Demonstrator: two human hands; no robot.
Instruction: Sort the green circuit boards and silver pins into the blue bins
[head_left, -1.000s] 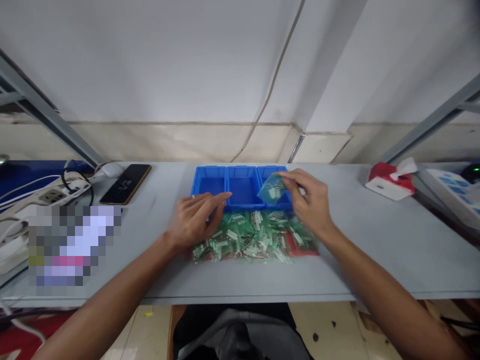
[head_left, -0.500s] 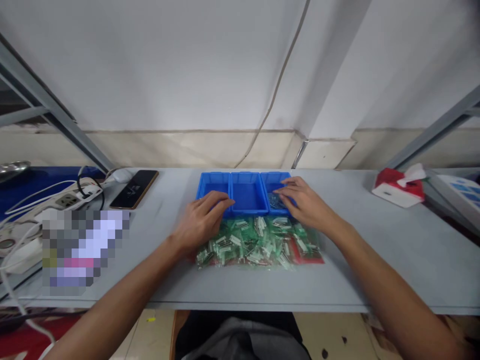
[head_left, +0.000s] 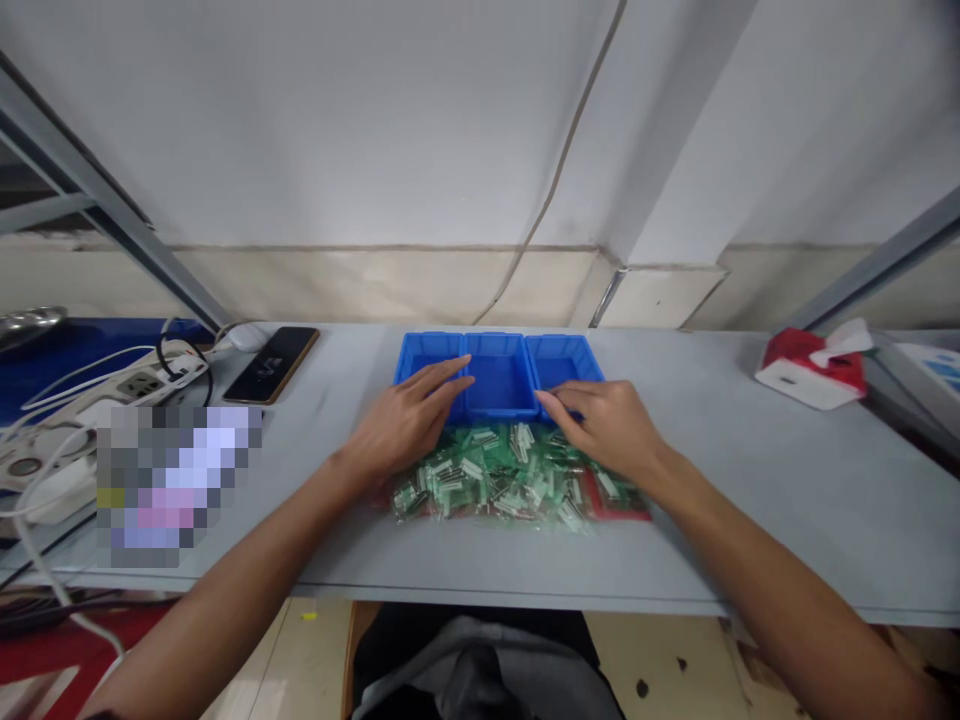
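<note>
Since half a second ago the right hand (head_left: 611, 425) has dropped from over the inside of the right box (head_left: 564, 352) to its front edge, where thumb and fingers now sit bent together. The packet seen in that box then is mostly or wholly hidden by the hand now, and I cannot tell whether the fingers grip it, the rim or nothing.

The other clear green packets (head_left: 510, 485), with white strips and dark thin pieces inside, lie in a loose heap on the table (head_left: 720, 450) just in front of the boxes. Something red (head_left: 626, 508) shows under the heap's right end.

The left hand (head_left: 401, 420) is loose, its fingers stretched out and clasping nothing visible; it reaches across the left box (head_left: 431, 345), fingertips over the near side of the middle box (head_left: 499, 385). All three boxes are blue and stand in a row.

Farther left lie a dark phone (head_left: 271, 365) and a power strip (head_left: 139, 387); well to the right stands a red and white tissue box (head_left: 810, 375).
</note>
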